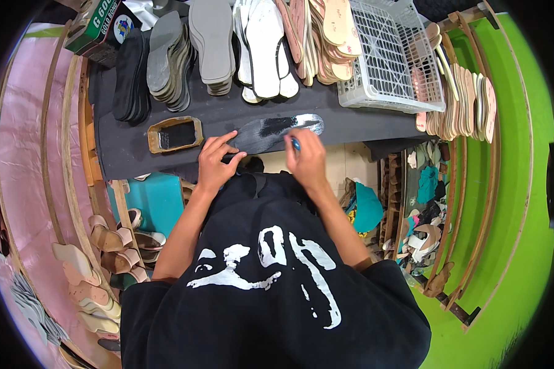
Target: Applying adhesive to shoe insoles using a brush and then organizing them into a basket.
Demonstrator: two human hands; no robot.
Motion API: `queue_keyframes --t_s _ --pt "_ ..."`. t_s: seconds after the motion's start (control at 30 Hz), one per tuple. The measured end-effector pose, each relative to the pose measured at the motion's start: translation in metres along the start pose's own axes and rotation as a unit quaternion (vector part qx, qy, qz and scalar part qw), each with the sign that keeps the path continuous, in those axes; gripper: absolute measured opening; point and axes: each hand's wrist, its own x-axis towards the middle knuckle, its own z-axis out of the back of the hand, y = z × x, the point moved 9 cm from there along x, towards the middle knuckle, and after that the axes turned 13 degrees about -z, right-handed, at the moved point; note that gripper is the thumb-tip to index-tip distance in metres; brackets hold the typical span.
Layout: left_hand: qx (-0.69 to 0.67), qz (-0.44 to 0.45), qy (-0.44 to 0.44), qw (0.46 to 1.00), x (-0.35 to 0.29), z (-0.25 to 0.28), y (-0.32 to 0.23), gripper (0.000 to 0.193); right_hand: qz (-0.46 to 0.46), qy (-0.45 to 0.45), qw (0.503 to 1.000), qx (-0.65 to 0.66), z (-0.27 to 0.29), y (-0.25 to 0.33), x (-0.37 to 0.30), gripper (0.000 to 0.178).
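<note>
A dark shoe insole (261,134) lies flat on the black-covered table, its right end coated with a glossy wet smear. At its left end rests my left hand (215,165), fingers spread, with index fingertip and thumb touching the edge. My right hand (306,161) is closed around a small blue-handled tool (296,144) over the insole's right part; the tool's working end is hidden by my fingers. Just left of my left hand stands an open box-shaped container (197,136) with brown crusted rims and a dark inside.
Along the table's far side stand stacks of black insoles (131,80), grey insoles (212,46), white insoles (264,52) and pinkish insoles (335,31). A white plastic crate (385,98) sits at the far right. Wooden racks (129,221) with shoe parts flank me.
</note>
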Motion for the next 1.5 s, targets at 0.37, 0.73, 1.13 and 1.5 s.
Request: queue_keyframes --t_s 0.37,0.73,1.13,1.5 --pt "-0.035 0.027 -0.013 0.999 0.013 -0.015 -0.007 0.024 -0.158 -0.106 0.982 0.003 0.062 -0.078 0.034 0.006" --pt "-0.033 0.001 0.001 0.999 0.013 -0.014 -0.009 0.02 -0.068 -0.044 0.996 0.024 0.019 -0.045 0.028 0.012" --pt "0.037 -0.028 -0.002 0.999 -0.009 0.001 -0.019 0.033 -0.114 -0.01 0.992 0.062 -0.004 -0.026 0.016 0.012" --pt "0.012 0.005 -0.057 0.998 -0.015 -0.001 -0.005 0.017 -0.122 -0.086 0.988 0.045 0.05 -0.05 0.039 0.006"
